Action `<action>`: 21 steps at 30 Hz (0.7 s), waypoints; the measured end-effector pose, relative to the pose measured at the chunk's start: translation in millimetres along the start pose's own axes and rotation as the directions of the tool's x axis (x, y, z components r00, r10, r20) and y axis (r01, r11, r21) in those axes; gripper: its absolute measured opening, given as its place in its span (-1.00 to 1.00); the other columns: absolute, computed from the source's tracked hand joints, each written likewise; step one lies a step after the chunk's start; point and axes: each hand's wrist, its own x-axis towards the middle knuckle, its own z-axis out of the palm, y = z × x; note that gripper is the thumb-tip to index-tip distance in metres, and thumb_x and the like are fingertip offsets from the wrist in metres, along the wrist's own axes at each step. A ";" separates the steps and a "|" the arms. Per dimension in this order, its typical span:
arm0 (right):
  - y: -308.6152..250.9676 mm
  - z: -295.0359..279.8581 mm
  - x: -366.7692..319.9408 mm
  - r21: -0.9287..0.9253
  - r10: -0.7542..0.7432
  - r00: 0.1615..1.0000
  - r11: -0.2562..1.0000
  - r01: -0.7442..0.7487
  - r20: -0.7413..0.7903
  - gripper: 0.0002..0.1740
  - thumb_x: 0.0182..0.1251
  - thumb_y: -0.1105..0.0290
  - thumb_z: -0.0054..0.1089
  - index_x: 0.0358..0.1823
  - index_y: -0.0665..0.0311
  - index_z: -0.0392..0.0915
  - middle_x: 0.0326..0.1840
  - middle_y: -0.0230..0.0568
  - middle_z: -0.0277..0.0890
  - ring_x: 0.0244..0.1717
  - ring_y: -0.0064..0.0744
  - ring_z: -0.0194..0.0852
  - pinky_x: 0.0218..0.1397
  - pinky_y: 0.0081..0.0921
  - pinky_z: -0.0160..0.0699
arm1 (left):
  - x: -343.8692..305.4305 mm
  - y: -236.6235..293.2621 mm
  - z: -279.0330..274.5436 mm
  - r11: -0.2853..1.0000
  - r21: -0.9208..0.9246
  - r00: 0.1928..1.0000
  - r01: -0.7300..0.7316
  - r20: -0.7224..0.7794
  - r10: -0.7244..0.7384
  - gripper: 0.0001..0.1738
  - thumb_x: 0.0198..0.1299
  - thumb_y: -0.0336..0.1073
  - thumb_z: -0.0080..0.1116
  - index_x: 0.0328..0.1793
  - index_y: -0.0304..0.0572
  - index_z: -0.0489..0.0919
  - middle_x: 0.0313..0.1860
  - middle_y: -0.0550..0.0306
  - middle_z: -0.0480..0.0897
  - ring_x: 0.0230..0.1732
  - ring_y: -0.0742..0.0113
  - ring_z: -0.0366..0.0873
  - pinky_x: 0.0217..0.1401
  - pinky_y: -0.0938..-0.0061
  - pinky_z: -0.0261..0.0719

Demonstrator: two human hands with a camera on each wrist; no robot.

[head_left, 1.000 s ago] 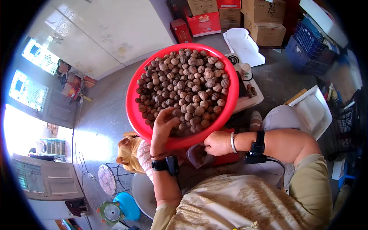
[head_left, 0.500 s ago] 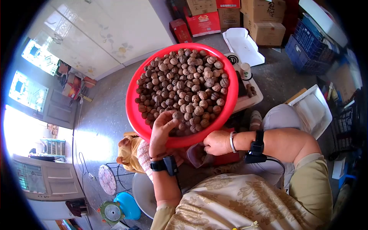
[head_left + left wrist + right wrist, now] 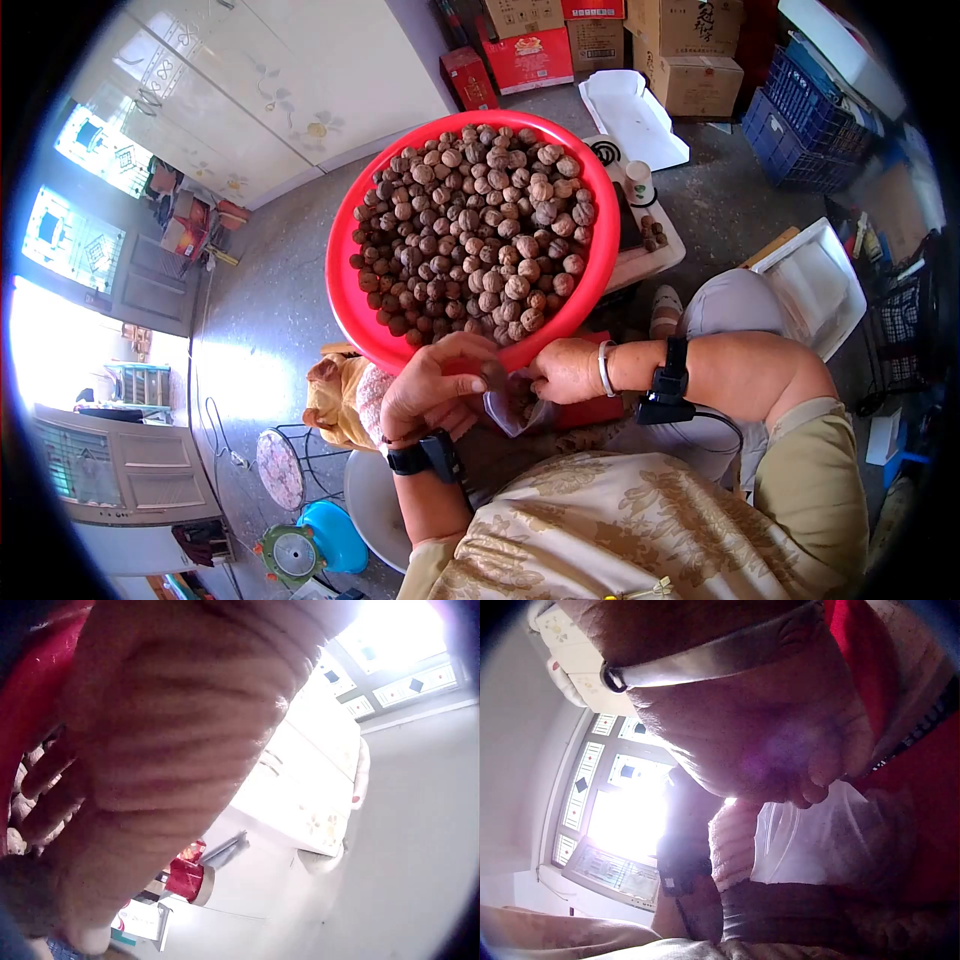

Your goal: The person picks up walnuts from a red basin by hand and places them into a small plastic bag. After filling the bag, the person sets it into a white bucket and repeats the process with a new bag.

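A big red basin [image 3: 608,235] heaped with brown walnuts [image 3: 470,220] fills the middle of the head view. Just below its near rim, my left hand [image 3: 435,382] pinches a walnut [image 3: 494,376] between thumb and fingers, beside the mouth of a clear plastic bag [image 3: 513,412]. My right hand [image 3: 568,372] grips the bag's edge with curled fingers. The right wrist view shows that bag [image 3: 810,844] hanging under the fingers, with dark shapes inside. In the left wrist view the palm of my left hand [image 3: 172,712] hides the held walnut.
A pale tray [image 3: 655,262] with a paper cup [image 3: 639,182] and a few walnuts stands right of the basin. Behind are cardboard boxes [image 3: 700,88] and a white foam lid [image 3: 635,115]. Blue crates [image 3: 795,145] stand far right; a round stool [image 3: 280,468] is at left.
My left hand has come out of the basin with a walnut, moving down and right over the near rim to the bag. My right hand has stayed at the bag.
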 end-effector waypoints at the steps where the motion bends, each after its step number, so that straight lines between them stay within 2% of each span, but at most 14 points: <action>1: 2.4 2.3 0.8 0.010 -0.025 0.999 1.000 0.025 -0.020 -0.69 0.20 0.29 0.15 -0.12 0.23 0.74 -0.16 0.12 0.72 -0.05 0.08 0.73 0.13 -0.11 0.63 | 1.5 -0.1 -0.4 1.000 -0.001 1.000 0.000 0.000 0.000 -0.61 0.22 -0.33 0.45 0.12 -0.32 0.63 0.05 0.18 0.67 0.07 0.41 0.58 0.22 0.48 0.52; 3: 0.7 1.1 -0.4 0.020 -0.050 0.998 0.998 0.051 -0.039 -0.69 0.20 0.29 0.16 -0.11 0.21 0.74 -0.17 0.12 0.72 -0.05 0.08 0.73 0.12 -0.11 0.63 | 5.8 -0.7 -0.8 0.979 0.104 0.981 -0.176 0.097 0.166 -0.63 0.28 -0.34 0.40 0.15 -0.32 0.63 0.03 0.18 0.67 0.07 0.42 0.58 0.20 0.49 0.53; 4: -3.7 -3.3 -3.2 0.016 -0.018 1.000 1.000 0.019 -0.025 -0.70 0.20 0.29 0.16 -0.12 0.22 0.74 -0.18 0.12 0.72 -0.07 0.09 0.72 0.11 -0.10 0.63 | 5.2 -1.1 0.3 0.979 0.104 0.981 -0.175 0.097 0.165 -0.63 0.28 -0.34 0.40 0.15 -0.32 0.63 0.03 0.18 0.67 0.07 0.42 0.58 0.20 0.49 0.53; 6: -3.6 -3.3 -2.7 0.012 0.014 1.000 1.000 -0.014 -0.011 -0.70 0.21 0.29 0.16 -0.12 0.23 0.74 -0.18 0.12 0.71 -0.08 0.11 0.72 0.10 -0.09 0.63 | 3.4 -1.9 2.5 0.997 -0.023 0.978 0.069 -0.194 -0.072 -0.66 0.30 -0.36 0.37 0.15 -0.32 0.63 0.04 0.15 0.68 0.08 0.41 0.59 0.17 0.47 0.56; 7: 1.2 0.6 1.0 -0.014 -0.003 1.000 1.000 0.003 -0.007 -0.71 0.21 0.28 0.16 -0.14 0.24 0.73 -0.19 0.13 0.71 -0.09 0.12 0.72 0.09 -0.08 0.63 | 6.1 -5.5 0.4 0.997 -0.023 0.978 0.069 -0.194 -0.072 -0.66 0.30 -0.36 0.37 0.15 -0.32 0.63 0.04 0.15 0.68 0.08 0.41 0.59 0.17 0.47 0.56; 9: 4.8 3.4 1.7 -0.039 -0.018 1.000 0.999 0.018 -0.005 -0.71 0.21 0.27 0.16 -0.15 0.25 0.73 -0.20 0.14 0.71 -0.10 0.13 0.71 0.08 -0.07 0.63 | 19.8 -23.6 -10.3 0.990 0.099 0.877 0.100 -0.479 -0.041 -0.68 0.32 -0.39 0.32 0.16 -0.31 0.63 0.05 0.15 0.69 0.10 0.43 0.58 0.16 0.46 0.58; 10: 3.9 3.1 0.1 -0.013 -0.048 0.998 0.999 0.048 -0.036 -0.71 0.21 0.26 0.17 -0.18 0.27 0.72 -0.21 0.15 0.70 -0.10 0.15 0.71 0.08 -0.07 0.63 | 27.5 -32.5 -18.9 0.966 0.231 0.836 0.118 -0.547 0.028 -0.67 0.30 -0.42 0.28 0.17 -0.31 0.62 0.10 0.06 0.68 0.10 0.29 0.62 0.18 0.41 0.59; 11: 2.9 2.6 -1.0 0.013 -0.078 0.995 0.997 0.079 -0.069 -0.70 0.21 0.24 0.17 -0.20 0.30 0.72 -0.22 0.16 0.70 -0.11 0.16 0.71 0.07 -0.06 0.64 | 32.7 -40.8 -27.1 0.966 0.231 0.837 0.119 -0.547 0.028 -0.67 0.30 -0.42 0.28 0.17 -0.31 0.62 0.10 0.06 0.68 0.10 0.29 0.62 0.18 0.41 0.59; 13: 0.7 0.6 -1.6 -0.007 -0.054 0.998 0.999 0.053 -0.044 -0.70 0.20 0.24 0.17 -0.23 0.31 0.72 -0.24 0.17 0.70 -0.13 0.17 0.70 0.06 -0.06 0.64 | 41.8 -52.1 -39.0 0.795 0.592 0.783 0.132 -0.555 0.282 -0.59 0.24 -0.45 0.27 0.23 -0.29 0.59 0.24 -0.11 0.62 0.19 0.02 0.61 0.26 0.30 0.57; 14: 0.3 -0.3 -1.8 -0.027 -0.029 0.999 0.999 0.028 -0.019 -0.69 0.20 0.23 0.18 -0.25 0.32 0.72 -0.26 0.18 0.69 -0.14 0.18 0.70 0.06 -0.05 0.65 | 45.9 -58.0 -42.4 0.796 0.592 0.783 0.131 -0.554 0.283 -0.59 0.24 -0.45 0.27 0.23 -0.29 0.59 0.24 -0.11 0.62 0.19 0.02 0.61 0.26 0.30 0.57; 16: 3.1 2.7 -0.5 -0.033 -0.047 0.998 0.998 0.046 -0.037 -0.69 0.20 0.23 0.18 -0.25 0.33 0.73 -0.27 0.18 0.69 -0.15 0.19 0.70 0.05 -0.05 0.65 | 53.2 -66.4 -47.4 0.690 0.721 0.761 0.069 -0.485 0.431 -0.49 0.18 -0.47 0.26 0.30 -0.25 0.55 0.33 -0.24 0.53 0.29 -0.20 0.51 0.35 0.16 0.52; 17: 4.3 4.4 0.1 -0.039 -0.066 0.996 0.997 0.064 -0.053 -0.69 0.20 0.23 0.18 -0.26 0.33 0.73 -0.28 0.19 0.69 -0.17 0.19 0.70 0.04 -0.04 0.65 | 56.4 -70.4 -51.1 0.690 0.721 0.761 0.069 -0.485 0.430 -0.49 0.18 -0.47 0.26 0.30 -0.25 0.55 0.33 -0.24 0.53 0.29 -0.20 0.51 0.35 0.16 0.52; 19: 4.7 5.1 0.7 -0.032 -0.060 0.997 0.998 0.059 -0.047 -0.69 0.20 0.23 0.17 -0.27 0.34 0.73 -0.29 0.19 0.69 -0.18 0.20 0.70 0.03 -0.03 0.65 | 61.6 -71.0 -55.9 0.519 0.852 0.791 0.072 -0.366 0.491 -0.45 0.15 -0.50 0.23 0.33 -0.20 0.53 0.32 -0.24 0.51 0.31 -0.24 0.48 0.37 0.10 0.50; 21: 2.9 3.8 0.4 -0.026 -0.052 0.998 0.998 0.051 -0.042 -0.68 0.20 0.23 0.16 -0.29 0.34 0.73 -0.30 0.20 0.68 -0.19 0.20 0.70 0.02 -0.02 0.66 | 65.9 -68.1 -56.5 0.560 0.816 0.789 0.144 -0.436 0.432 -0.47 0.14 -0.52 0.22 0.30 -0.20 0.53 0.27 -0.24 0.52 0.27 -0.27 0.49 0.35 0.09 0.51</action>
